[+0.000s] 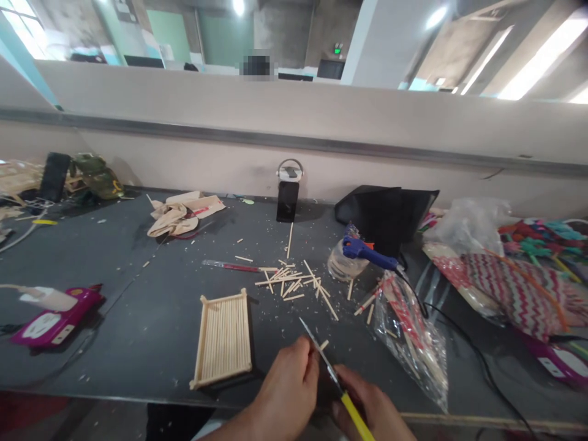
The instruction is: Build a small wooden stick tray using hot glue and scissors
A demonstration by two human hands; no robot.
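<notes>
My left hand point(291, 380) is closed in a pinch near the table's front edge. A short wooden stick point(324, 345) pokes out beside its fingertips, its other end hidden. In my right hand point(367, 401) is a yellow-handled knife point(353, 416), its long narrow blade slanting up and left across the stick, close to my left fingers. Left of my hands lies a small rectangular tray of glued sticks point(225, 337) with raised edges. Beyond them is a loose pile of cut stick pieces point(291, 278), with a red pen-like tool point(234, 267) at its left.
A blue glue gun point(367, 252) rests on a clear round container point(344, 263). Right of my hands lies a plastic bag of sticks point(413, 343), with a black cable point(478, 349) behind. A phone point(287, 202) stands at the back; a purple power strip point(59, 315) lies left.
</notes>
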